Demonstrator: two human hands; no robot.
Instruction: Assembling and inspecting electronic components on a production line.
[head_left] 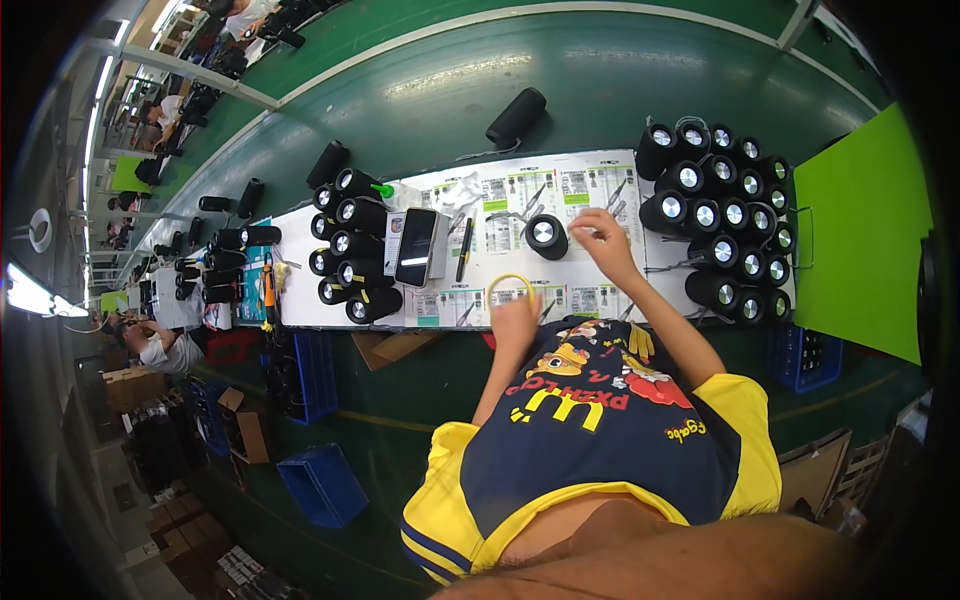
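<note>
My left hand [515, 318] is closed on a roll of yellow tape [512, 284], its ring standing up past the fingers near the table's front edge. Just right of a black cylindrical speaker [546, 238] is my right hand [603, 245], its fingers bent and drawn together; anything between the fingertips is too small to make out. The speaker stands with a shiny silver disc facing up, on printed sheets [510, 205] that cover the white table. A black and yellow pen [465, 249] lies to the left, beside a phone [417, 247] resting on a white box.
Several black speakers crowd the table's right end [735, 214], and another group [357, 244], some with yellow strips, stands left. One speaker [516, 116] lies beyond the far edge. A bright green panel [860, 230] rises at right. A blue crate [322, 486] sits on the floor.
</note>
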